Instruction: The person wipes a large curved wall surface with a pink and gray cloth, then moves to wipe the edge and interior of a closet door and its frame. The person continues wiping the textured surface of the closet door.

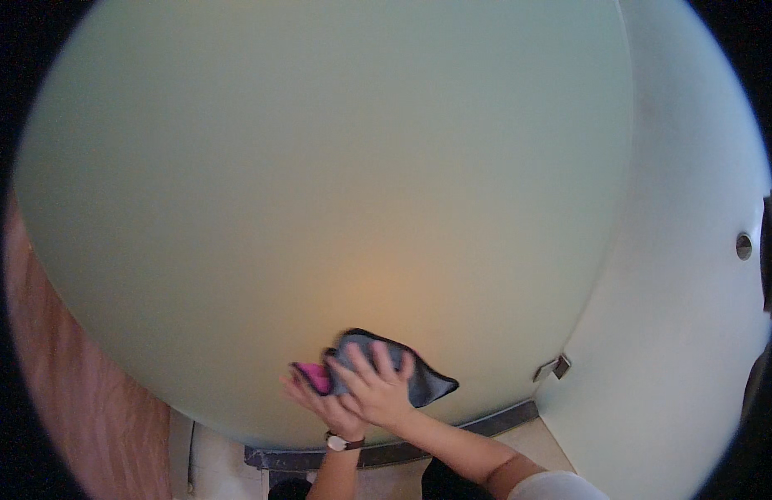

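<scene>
A grey cloth (pixel 432 381) with dark edging and a pink underside lies against a large frosted glass panel (pixel 298 187). My right hand (pixel 376 384) is spread over the cloth's grey face and holds it to the glass. Just left of it, my left hand (pixel 326 406) wears a wristwatch (pixel 342 442) and meets the right hand at the palm. Its fingers are beside the cloth's folded pink corner (pixel 315 377); whether they pinch it is unclear. Both hands are slightly blurred.
A metal glass clamp (pixel 551 369) joins the panel to a paler glass panel (pixel 661 350) on the right, which has a round metal fitting (pixel 744 246). A dark sill (pixel 386 455) runs below. Reddish-brown patterned surface (pixel 79 375) borders the left; light floor tiles (pixel 226 462) show beneath.
</scene>
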### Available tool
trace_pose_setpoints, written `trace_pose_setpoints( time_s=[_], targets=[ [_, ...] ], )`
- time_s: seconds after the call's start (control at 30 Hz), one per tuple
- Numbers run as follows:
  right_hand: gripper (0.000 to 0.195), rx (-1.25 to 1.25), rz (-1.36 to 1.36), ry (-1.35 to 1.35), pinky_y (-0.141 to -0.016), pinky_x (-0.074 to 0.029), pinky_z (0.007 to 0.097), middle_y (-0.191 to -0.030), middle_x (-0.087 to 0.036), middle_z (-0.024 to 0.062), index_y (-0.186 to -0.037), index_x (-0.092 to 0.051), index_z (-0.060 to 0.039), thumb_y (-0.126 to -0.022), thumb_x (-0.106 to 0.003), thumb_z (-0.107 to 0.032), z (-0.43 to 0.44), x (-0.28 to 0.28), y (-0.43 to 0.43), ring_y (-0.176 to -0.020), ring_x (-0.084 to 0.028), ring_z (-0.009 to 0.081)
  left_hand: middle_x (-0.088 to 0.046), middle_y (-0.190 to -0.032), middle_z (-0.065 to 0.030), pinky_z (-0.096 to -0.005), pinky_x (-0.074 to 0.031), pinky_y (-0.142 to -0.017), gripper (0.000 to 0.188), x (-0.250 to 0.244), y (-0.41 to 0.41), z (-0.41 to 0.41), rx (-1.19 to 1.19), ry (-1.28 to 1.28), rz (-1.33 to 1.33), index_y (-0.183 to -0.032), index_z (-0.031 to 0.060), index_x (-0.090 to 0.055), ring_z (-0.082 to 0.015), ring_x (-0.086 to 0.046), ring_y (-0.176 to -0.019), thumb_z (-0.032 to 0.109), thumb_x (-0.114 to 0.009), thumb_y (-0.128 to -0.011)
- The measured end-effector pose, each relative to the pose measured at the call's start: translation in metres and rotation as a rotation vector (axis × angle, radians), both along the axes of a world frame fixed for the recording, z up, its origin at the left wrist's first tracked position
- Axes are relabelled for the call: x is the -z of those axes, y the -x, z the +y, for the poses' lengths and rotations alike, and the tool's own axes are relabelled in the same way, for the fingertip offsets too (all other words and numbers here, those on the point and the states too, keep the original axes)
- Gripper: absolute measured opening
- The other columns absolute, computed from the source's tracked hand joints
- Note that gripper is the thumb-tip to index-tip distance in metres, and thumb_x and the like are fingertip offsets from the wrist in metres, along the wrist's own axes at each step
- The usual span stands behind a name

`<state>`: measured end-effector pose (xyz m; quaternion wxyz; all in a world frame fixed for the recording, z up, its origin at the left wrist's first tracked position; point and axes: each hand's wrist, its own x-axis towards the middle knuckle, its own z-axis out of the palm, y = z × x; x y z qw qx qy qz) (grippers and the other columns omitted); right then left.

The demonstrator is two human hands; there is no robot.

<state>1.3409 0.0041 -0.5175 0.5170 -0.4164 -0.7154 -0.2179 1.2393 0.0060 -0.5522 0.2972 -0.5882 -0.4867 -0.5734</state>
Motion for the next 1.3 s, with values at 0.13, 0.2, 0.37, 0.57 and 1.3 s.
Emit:
trace_pose_setpoints(
  time_s=[0.13,0.2,0.37,0.57,1.3],
  targets=[
    [0.049,-0.153,-0.077,-0.019,-0.104,-0.011,0.0471,-0.138,-0.040,-0.0021,-0.125,-0.052,-0.0283,-0.078,-0.050,-0.043,0.010,-0.069,-0.008,-0.128,-0.034,0.0181,-0.027,-0.140,-0.0250,-0.0635,-0.004,-0.103,0.048,-0.063,-0.006,0.005,-0.035,-0.162,0.011,-0.113,0.0023,-0.050,-0.0479,-0.015,-0.131,0.043,-0.037,-0.091],
    [0.049,-0.064,0.021,-0.085,-0.105,-0.008,0.0490,-0.139,-0.039,0.0020,-0.125,-0.052,-0.0265,-0.080,-0.047,-0.044,0.012,-0.089,-0.029,-0.130,-0.032,0.0239,-0.029,-0.140,-0.0244,-0.0632,-0.002,-0.103,0.046,-0.091,-0.023,0.009,-0.007,-0.171,0.076,-0.114,0.0026,-0.051,-0.0474,-0.015,-0.131,0.040,-0.039,-0.091],
    [0.057,0.262,0.360,-0.075,-0.104,-0.010,0.0551,-0.140,-0.035,0.0156,-0.128,-0.049,-0.0146,-0.078,-0.046,-0.042,0.024,-0.057,-0.085,-0.132,-0.025,0.0374,-0.031,-0.140,-0.0211,-0.0637,0.002,-0.102,0.045,-0.077,-0.076,0.021,-0.064,0.045,0.396,-0.118,0.0041,-0.050,-0.0431,-0.015,-0.133,0.037,-0.040,-0.090],
    [0.062,0.282,0.621,-0.094,-0.102,-0.009,0.0612,-0.139,-0.029,0.0219,-0.131,-0.039,-0.0033,-0.076,-0.049,-0.030,0.027,0.092,-0.061,-0.130,-0.014,0.0499,-0.044,-0.132,-0.0118,-0.0653,0.000,-0.101,0.033,0.048,-0.055,0.015,-0.026,0.072,0.756,-0.107,0.0091,-0.060,-0.0393,-0.025,-0.129,0.030,-0.049,-0.085],
    [0.066,0.286,1.015,-0.175,-0.106,-0.012,0.0457,-0.145,-0.016,0.0232,-0.135,-0.032,-0.0010,-0.081,-0.052,-0.032,0.053,0.165,-0.097,-0.130,-0.022,0.0384,-0.031,-0.143,0.0054,-0.0539,-0.004,-0.107,0.045,0.095,-0.092,0.024,0.112,0.142,1.024,-0.134,0.0181,-0.041,-0.0281,-0.017,-0.135,0.019,-0.036,-0.089]
  ],
)
